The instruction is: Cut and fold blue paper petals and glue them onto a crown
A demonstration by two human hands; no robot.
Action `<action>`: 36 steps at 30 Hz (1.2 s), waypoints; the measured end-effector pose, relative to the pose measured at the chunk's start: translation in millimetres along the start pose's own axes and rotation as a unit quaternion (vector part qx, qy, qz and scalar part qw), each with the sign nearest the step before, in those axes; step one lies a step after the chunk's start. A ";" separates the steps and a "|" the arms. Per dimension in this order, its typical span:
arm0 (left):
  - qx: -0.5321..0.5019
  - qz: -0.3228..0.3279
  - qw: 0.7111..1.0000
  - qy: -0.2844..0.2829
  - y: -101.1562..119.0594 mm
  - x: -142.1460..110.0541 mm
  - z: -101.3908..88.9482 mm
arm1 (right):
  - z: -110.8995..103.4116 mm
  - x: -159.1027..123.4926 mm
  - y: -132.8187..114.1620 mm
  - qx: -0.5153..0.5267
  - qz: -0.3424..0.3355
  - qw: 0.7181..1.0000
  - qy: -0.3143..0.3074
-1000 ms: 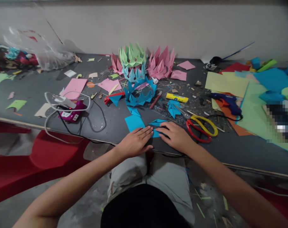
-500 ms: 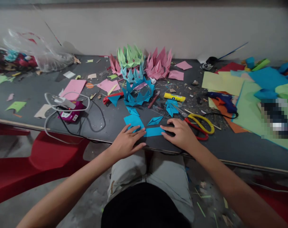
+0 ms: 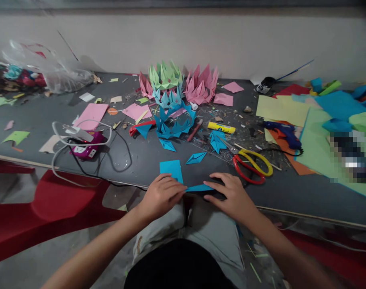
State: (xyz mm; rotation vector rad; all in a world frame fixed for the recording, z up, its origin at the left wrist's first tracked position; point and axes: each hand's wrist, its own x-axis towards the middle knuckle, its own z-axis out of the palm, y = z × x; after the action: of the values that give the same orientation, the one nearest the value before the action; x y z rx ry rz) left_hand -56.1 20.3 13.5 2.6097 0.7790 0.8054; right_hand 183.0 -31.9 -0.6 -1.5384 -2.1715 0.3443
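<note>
A narrow blue piece of paper (image 3: pixel 197 188) lies at the front edge of the table between my two hands. My left hand (image 3: pixel 163 196) pinches its left end with thumb and fingertips. At the other end, my right hand (image 3: pixel 231 192) has its fingers spread, a fingertip touching the paper and the thumb apart below it. A flat blue sheet (image 3: pixel 172 168) sits partly under my left fingers. Just beyond are a folded blue diamond (image 3: pixel 196 158), another folded blue piece (image 3: pixel 167 145) and several more by the scissors (image 3: pixel 218 141).
Scissors with red and yellow handles (image 3: pixel 255 166) lie right of my right hand. A yellow glue stick (image 3: pixel 221 128), a blue paper crown (image 3: pixel 176 122) and a pink crown (image 3: pixel 202 86) stand behind. A purple power adapter (image 3: pixel 89 146) with cables is left; a glue gun (image 3: pixel 283 132) is right.
Both hands have come nearer to me, bringing the narrow blue paper to the table's edge, where it shows thinner. The left fingers have closed into a pinch. More of the flat blue sheet shows.
</note>
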 end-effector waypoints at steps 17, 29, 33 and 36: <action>-0.485 -0.419 0.764 0.070 17.6 49.4 -0.9 | -7.9 28.6 -26.8 0.403 0.225 0.886 0.032; -0.421 -0.354 0.817 0.174 12.2 48.3 -2.6 | -29.8 0.0 79.1 -0.126 0.252 0.951 0.130; -0.373 -0.350 0.846 0.151 14.8 47.4 -4.0 | -27.2 -4.2 88.9 -0.133 0.270 0.947 0.112; -0.337 -0.340 0.862 0.167 17.2 46.5 -6.6 | -27.7 -0.7 80.7 -0.135 0.237 0.953 0.135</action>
State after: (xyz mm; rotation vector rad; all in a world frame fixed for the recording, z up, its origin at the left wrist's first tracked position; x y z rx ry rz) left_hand -20.6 34.0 46.0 1.4445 1.1505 1.0547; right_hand 263.4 -6.2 -13.2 -2.1211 -1.6736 -0.0256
